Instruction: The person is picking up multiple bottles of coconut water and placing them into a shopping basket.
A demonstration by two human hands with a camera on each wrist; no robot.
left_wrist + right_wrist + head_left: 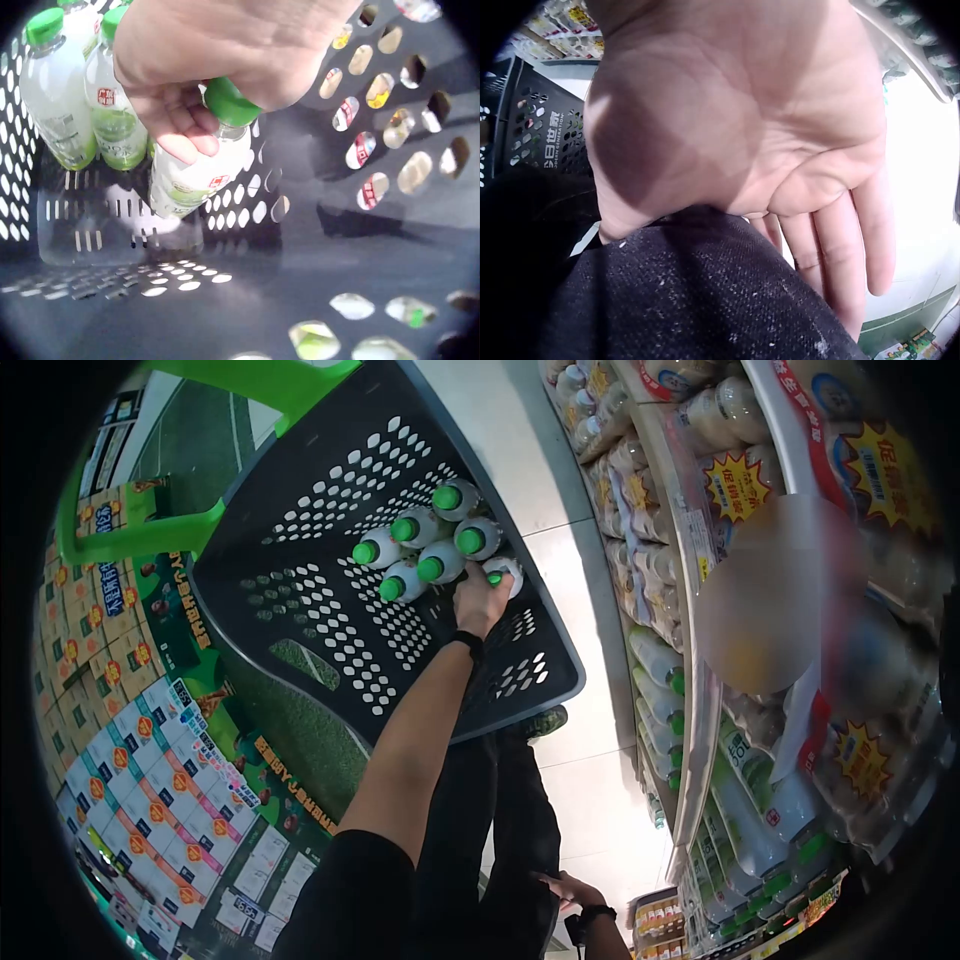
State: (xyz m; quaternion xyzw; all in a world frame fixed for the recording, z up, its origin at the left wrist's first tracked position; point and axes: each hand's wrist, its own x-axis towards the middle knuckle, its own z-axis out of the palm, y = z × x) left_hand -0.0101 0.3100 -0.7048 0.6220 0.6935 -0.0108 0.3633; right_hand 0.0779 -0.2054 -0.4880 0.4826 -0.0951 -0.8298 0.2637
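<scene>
The left hand (pixel 480 603) curls its fingers round a green-capped bottle (pixel 191 176) inside the dark basket (pixel 255 535), covering part of the cap; the right hand (pixel 765 142) hangs straight-fingered, partly hidden behind a trouser leg (pixel 697 292).

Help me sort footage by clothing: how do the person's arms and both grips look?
The left grip is ungloved, with a black wristband and a short black sleeve. The right grip, also ungloved, has a black band and dark attachment at the wrist; its sleeve is out of view.
</scene>
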